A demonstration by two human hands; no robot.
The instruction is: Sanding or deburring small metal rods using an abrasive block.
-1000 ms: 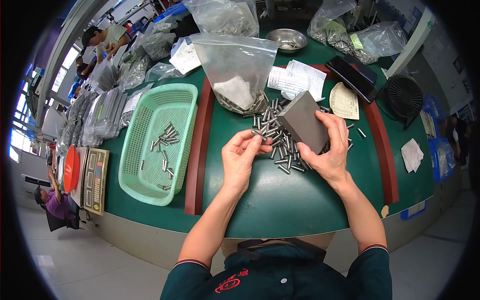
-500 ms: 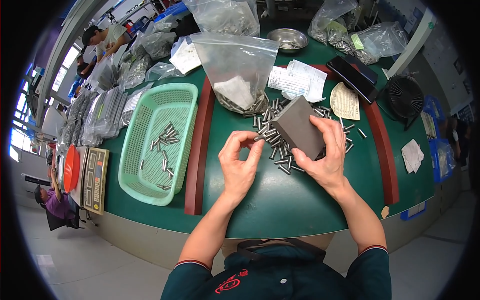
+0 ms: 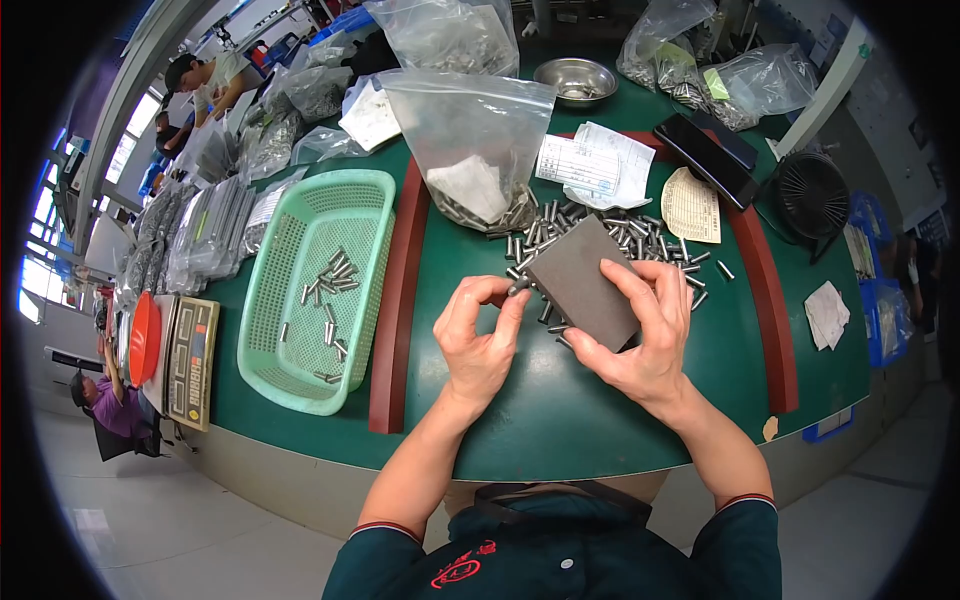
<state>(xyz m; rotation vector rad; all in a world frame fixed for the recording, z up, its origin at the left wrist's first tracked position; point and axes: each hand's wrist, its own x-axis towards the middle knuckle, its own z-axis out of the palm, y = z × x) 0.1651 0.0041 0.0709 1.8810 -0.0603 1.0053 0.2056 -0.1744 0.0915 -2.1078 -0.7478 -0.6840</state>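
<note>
The left hand point(image 3: 478, 335) pinches a small grey cylindrical metal pin point(image 3: 518, 287) by thumb and fingertips, its end exposed toward a flat dark-grey rectangular block point(image 3: 585, 278). The right hand point(image 3: 645, 325) spans that block, seemingly steadying it above loose silver metal pins point(image 3: 637, 236) beyond both hands.

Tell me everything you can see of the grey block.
The grey block is a flat, rectangular slab, dark and matte, its visible broad face plain; what it is made of cannot be told. The right hand grips it, fingers over its right side and thumb by its lower end. It sits askew over the metal pins, hiding some. Its left corner is close to the pin in the left hand; contact there is unclear.
</note>
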